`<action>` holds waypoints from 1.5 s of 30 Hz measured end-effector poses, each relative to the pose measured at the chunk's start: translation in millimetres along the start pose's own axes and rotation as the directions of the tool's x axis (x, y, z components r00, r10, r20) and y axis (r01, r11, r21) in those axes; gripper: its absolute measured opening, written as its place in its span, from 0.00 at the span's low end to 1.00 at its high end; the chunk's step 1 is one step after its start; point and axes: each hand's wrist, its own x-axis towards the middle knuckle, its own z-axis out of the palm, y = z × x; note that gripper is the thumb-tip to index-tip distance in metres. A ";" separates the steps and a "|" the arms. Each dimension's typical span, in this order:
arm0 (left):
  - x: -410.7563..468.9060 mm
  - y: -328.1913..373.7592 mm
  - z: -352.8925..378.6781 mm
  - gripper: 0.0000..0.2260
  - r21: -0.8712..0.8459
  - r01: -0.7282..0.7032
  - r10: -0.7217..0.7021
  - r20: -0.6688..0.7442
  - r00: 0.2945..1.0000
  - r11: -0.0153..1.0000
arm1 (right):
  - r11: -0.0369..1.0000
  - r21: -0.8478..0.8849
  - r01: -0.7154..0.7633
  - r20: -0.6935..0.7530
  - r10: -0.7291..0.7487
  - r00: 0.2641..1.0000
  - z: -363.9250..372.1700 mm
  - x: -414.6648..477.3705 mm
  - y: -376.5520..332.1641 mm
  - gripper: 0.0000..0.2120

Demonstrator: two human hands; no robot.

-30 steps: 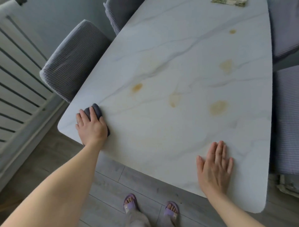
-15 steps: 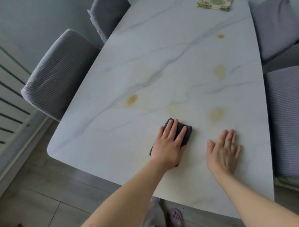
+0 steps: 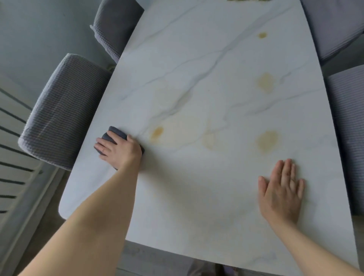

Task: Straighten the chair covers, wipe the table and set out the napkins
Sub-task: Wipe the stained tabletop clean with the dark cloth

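A white marble-look table (image 3: 197, 197) fills the view, with several yellowish stains, one (image 3: 157, 132) just right of the cloth and another (image 3: 267, 140) further right. My left hand (image 3: 118, 150) presses a dark grey cloth (image 3: 115, 132) flat near the table's left edge. My right hand (image 3: 281, 193) lies flat on the table near the right front, fingers together, holding nothing. A patterned napkin (image 3: 246, 1) peeks in at the far edge. Grey ribbed covers sit on the chairs: two on the left (image 3: 61, 116) (image 3: 114, 25), two on the right (image 3: 348, 126) (image 3: 334, 23).
A white radiator (image 3: 13, 157) runs along the wall on the left, behind the near left chair. Grey plank floor (image 3: 39, 236) shows below the table's front left corner.
My left hand has swept the cloth from the table's middle back to the left edge. My right hand has stayed flat in about the same place. The view has shifted slightly.
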 end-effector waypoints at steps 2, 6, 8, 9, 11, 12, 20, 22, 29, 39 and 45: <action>-14.4 42.3 13.0 0.29 0.022 -0.201 0.200 0.028 0.979 0.979 | 1.000 -0.003 0.005 -0.010 -0.005 1.000 0.9 0.5 0.0 0.32; -110.6 104.2 55.9 0.30 0.053 -0.693 0.681 0.146 0.717 0.719 | 1.000 -0.019 0.004 -0.026 -0.005 1.000 1.1 -0.2 -1.4 0.32; -173.4 111.4 70.9 0.30 0.018 -0.871 0.845 0.235 0.481 0.491 | 1.000 -0.020 0.012 -0.025 -0.012 1.000 0.3 -0.9 -1.6 0.32; -195.2 108.9 74.5 0.30 0.007 -0.925 0.888 0.279 0.366 0.379 | 1.000 -0.015 0.015 -0.022 -0.015 1.000 -1.0 -1.5 -1.9 0.32; -209.1 97.7 77.1 0.28 -0.002 -0.978 0.928 0.316 0.196 0.207 | 1.000 -0.006 0.013 -0.009 -0.013 1.000 -2.7 -1.7 -1.3 0.32; -202.7 89.1 75.3 0.27 -0.015 -0.988 0.944 0.297 0.144 0.156 | 1.000 -0.010 0.008 -0.002 -0.008 1.000 -3.9 -1.8 -1.9 0.32; -55.5 -12.4 24.9 0.29 0.147 -0.793 0.782 0.136 0.608 0.591 | 0.998 -0.056 -0.028 0.098 0.034 0.995 -9.5 0.7 -4.7 0.33; -15.2 -19.9 11.8 0.28 0.159 -0.686 0.680 0.099 0.726 0.710 | 0.997 -0.065 -0.031 0.106 0.038 0.994 -9.6 1.9 -4.4 0.33; 44.5 60.3 13.3 0.27 0.071 -0.202 0.206 -0.052 0.977 0.977 | 0.995 -0.079 -0.058 0.111 0.067 0.992 -8.2 4.2 -4.1 0.33; -109.2 214.1 82.3 0.29 0.098 -0.876 0.847 0.224 0.482 0.472 | 0.997 -0.070 -0.045 0.114 0.053 0.992 -9.3 6.0 -3.7 0.33; -191.3 175.1 93.5 0.27 -0.022 -0.999 0.932 0.358 -0.053 -0.049 | 0.996 -0.075 -0.053 0.126 0.062 0.990 -14.7 4.6 -5.4 0.33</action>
